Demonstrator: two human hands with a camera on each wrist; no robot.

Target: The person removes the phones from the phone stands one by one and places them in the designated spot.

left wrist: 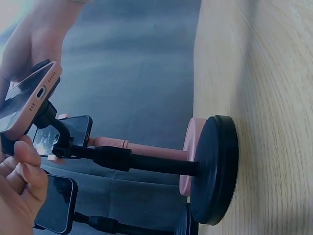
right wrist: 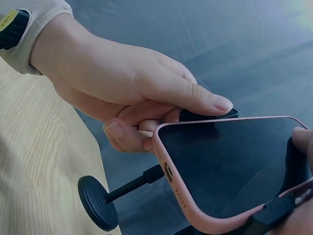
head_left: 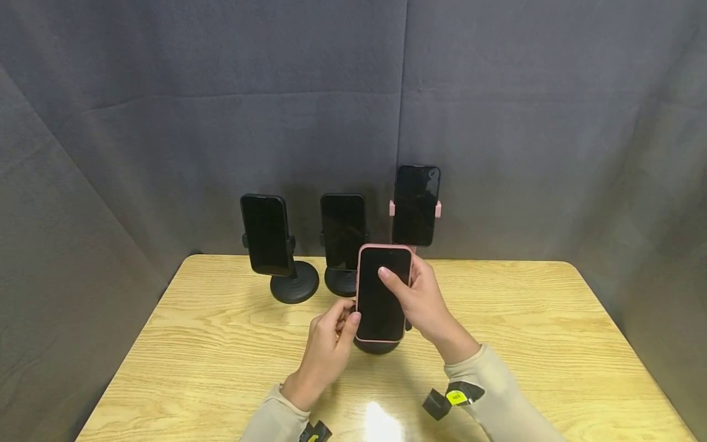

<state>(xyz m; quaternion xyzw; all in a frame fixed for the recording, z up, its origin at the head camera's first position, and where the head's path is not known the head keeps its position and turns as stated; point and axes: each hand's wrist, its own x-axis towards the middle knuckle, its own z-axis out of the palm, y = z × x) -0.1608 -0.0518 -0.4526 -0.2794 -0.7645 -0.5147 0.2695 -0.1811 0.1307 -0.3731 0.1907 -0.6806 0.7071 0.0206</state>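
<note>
A black-screened phone in a pink case leans in the clamp of a black phone stand. My right hand grips its right side, thumb lying across the screen, fingers hidden behind. On the other side my left hand has curled fingers, and its thumb presses the black clamp arm along the phone's edge. A second black clamp arm lies against the opposite edge, beside the right hand. The stand's round base is on the table.
Behind stand a phone and another phone, each on a black stand, and a third phone held by a pink stand. The wooden table backs onto a grey curtain.
</note>
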